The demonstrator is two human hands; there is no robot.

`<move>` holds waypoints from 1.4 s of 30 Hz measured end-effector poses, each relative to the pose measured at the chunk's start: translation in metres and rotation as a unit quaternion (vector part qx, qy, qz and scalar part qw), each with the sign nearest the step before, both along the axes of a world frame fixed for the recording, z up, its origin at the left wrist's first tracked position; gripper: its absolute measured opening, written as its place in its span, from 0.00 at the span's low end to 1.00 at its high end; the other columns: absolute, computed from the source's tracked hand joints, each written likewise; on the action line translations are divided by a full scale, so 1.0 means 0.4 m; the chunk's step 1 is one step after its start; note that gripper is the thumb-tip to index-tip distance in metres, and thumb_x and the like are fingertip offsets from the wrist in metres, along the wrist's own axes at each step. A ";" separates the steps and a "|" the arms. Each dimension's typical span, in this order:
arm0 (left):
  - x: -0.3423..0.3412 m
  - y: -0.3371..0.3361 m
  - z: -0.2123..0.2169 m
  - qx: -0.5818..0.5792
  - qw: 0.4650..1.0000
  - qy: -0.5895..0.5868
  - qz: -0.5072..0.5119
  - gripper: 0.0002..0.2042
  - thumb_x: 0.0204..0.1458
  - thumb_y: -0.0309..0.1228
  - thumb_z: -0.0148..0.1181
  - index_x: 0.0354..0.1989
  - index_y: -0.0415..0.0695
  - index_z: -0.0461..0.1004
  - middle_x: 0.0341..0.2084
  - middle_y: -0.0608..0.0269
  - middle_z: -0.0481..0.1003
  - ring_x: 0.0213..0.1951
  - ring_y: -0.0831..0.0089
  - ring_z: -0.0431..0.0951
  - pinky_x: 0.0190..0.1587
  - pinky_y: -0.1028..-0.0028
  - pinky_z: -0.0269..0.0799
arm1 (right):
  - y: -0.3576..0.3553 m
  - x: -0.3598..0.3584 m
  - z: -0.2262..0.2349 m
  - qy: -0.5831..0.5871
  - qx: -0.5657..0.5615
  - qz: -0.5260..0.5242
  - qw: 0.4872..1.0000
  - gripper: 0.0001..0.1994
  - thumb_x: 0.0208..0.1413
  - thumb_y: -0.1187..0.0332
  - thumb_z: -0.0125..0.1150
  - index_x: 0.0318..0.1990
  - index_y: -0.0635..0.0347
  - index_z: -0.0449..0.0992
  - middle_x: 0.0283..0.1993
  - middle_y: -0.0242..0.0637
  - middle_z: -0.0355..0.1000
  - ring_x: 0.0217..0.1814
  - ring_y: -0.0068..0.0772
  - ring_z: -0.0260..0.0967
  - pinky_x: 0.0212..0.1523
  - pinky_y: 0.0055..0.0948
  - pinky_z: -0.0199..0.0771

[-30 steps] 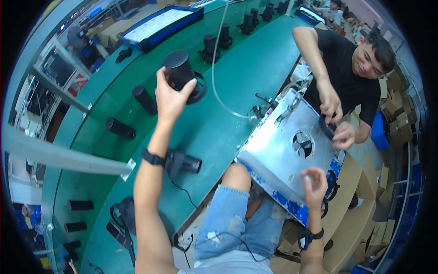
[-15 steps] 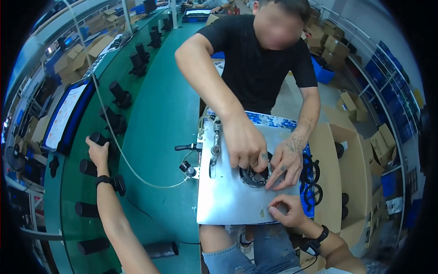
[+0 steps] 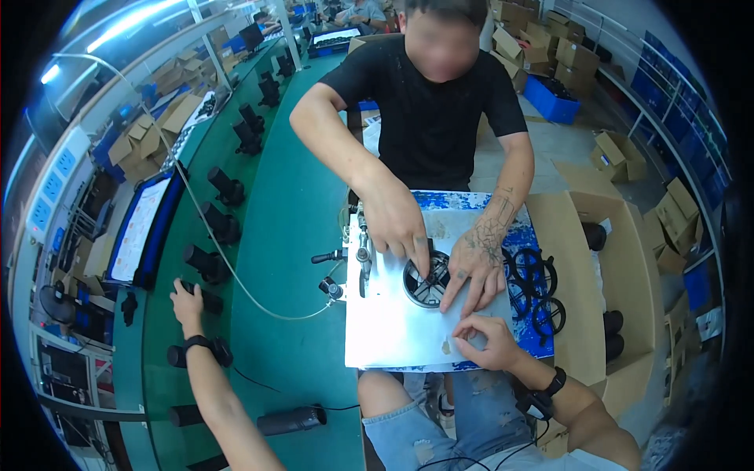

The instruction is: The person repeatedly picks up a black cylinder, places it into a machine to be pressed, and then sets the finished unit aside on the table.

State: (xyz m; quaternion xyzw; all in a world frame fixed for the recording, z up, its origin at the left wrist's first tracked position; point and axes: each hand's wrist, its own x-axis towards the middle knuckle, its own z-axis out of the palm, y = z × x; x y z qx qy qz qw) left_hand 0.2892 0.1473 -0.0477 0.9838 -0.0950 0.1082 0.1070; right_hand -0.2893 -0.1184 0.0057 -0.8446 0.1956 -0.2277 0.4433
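Black cylinder (image 3: 211, 301) lies roughly crosswise, right of the left hand (image 3: 188, 308), the right hand (image 3: 488, 343) farther; either grip closed? I can't tell.

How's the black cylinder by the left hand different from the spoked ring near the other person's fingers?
The black cylinder is long and chunky; the spoked ring is round with gaps between its spokes.
The cylinder is at the green bench; the ring is at the silvery plate.
The left hand is at the cylinder; the other person's right hand is at the ring.
Both look black.
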 end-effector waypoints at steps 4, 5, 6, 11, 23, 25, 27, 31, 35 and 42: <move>-0.128 0.042 0.054 0.012 0.999 -0.031 -0.016 0.29 0.52 0.40 0.60 0.62 0.52 0.58 0.51 0.42 0.66 0.47 0.42 0.73 0.48 0.53 0.72 | 0.006 -0.006 -0.013 -0.036 -0.003 0.009 0.999 0.06 0.49 0.74 0.62 0.35 0.63 0.76 0.28 0.35 0.76 0.29 0.26 0.74 0.32 0.22 0.71; -0.171 0.047 0.088 -0.014 0.997 -0.071 -0.039 0.29 0.51 0.39 0.61 0.62 0.52 0.59 0.50 0.44 0.66 0.47 0.44 0.73 0.48 0.54 0.72 | 0.006 -0.010 -0.019 -0.046 0.007 -0.002 0.999 0.06 0.50 0.74 0.62 0.35 0.64 0.76 0.28 0.35 0.76 0.29 0.25 0.74 0.31 0.22 0.71; -0.226 0.054 0.137 -0.040 0.991 -0.112 -0.060 0.29 0.51 0.38 0.61 0.62 0.52 0.60 0.49 0.46 0.67 0.47 0.46 0.73 0.48 0.55 0.72 | 0.003 -0.006 -0.025 -0.057 0.015 -0.010 0.998 0.06 0.50 0.75 0.62 0.35 0.64 0.76 0.28 0.35 0.75 0.28 0.23 0.74 0.30 0.22 0.71; -0.639 0.062 0.402 -0.188 0.904 -0.003 -0.383 0.28 0.47 0.32 0.63 0.60 0.47 0.67 0.46 0.52 0.71 0.47 0.57 0.73 0.50 0.64 0.68 | 0.012 0.001 -0.034 -0.127 0.029 -0.034 0.991 0.06 0.53 0.73 0.62 0.36 0.66 0.76 0.30 0.36 0.75 0.31 0.22 0.73 0.33 0.23 0.73; -1.154 -0.136 0.306 -0.561 0.624 0.302 -0.453 0.32 0.52 0.27 0.59 0.66 0.39 0.54 0.60 0.52 0.63 0.52 0.68 0.69 0.54 0.70 0.65 | 0.175 -0.020 0.101 -0.174 0.632 0.301 0.693 0.36 0.61 0.38 0.39 0.61 0.63 0.59 0.44 0.48 0.71 0.42 0.40 0.74 0.48 0.37 0.75; -1.218 -0.124 0.218 -0.564 0.600 0.362 -0.437 0.29 0.56 0.33 0.56 0.65 0.38 0.55 0.57 0.53 0.66 0.53 0.70 0.69 0.53 0.72 0.65 | 0.161 -0.058 0.114 -0.250 0.597 0.167 0.744 0.32 0.61 0.42 0.46 0.61 0.60 0.59 0.49 0.46 0.68 0.50 0.40 0.70 0.53 0.40 0.73; -1.293 -0.098 0.168 -0.540 0.591 0.431 -0.416 0.29 0.57 0.35 0.54 0.65 0.37 0.55 0.56 0.53 0.67 0.53 0.71 0.68 0.53 0.74 0.65 | 0.157 -0.077 0.115 -0.297 0.567 0.118 0.759 0.31 0.59 0.45 0.52 0.61 0.58 0.58 0.52 0.44 0.66 0.53 0.40 0.68 0.55 0.44 0.72; -1.366 -0.119 0.123 -0.606 0.442 0.553 -0.363 0.26 0.63 0.46 0.43 0.58 0.34 0.61 0.43 0.52 0.74 0.43 0.69 0.76 0.45 0.72 0.70 | 0.147 -0.112 0.089 -0.277 0.543 0.092 0.787 0.32 0.56 0.48 0.59 0.60 0.57 0.57 0.54 0.43 0.63 0.55 0.41 0.66 0.58 0.44 0.69; -1.371 -0.127 0.110 -0.622 0.313 0.651 -0.303 0.33 0.65 0.52 0.23 0.46 0.33 0.70 0.31 0.50 0.77 0.28 0.61 0.79 0.36 0.67 0.75 | 0.105 -0.130 0.054 -0.340 0.565 0.241 0.712 0.34 0.54 0.49 0.61 0.61 0.57 0.55 0.54 0.40 0.61 0.60 0.41 0.59 0.66 0.44 0.56; -1.360 -0.151 0.081 -0.616 0.295 0.670 -0.292 0.31 0.66 0.50 0.25 0.52 0.33 0.66 0.33 0.50 0.77 0.30 0.62 0.79 0.39 0.67 0.75 | 0.083 -0.147 0.032 -0.339 0.525 0.257 0.737 0.34 0.49 0.54 0.68 0.59 0.55 0.57 0.51 0.38 0.61 0.59 0.40 0.58 0.67 0.43 0.53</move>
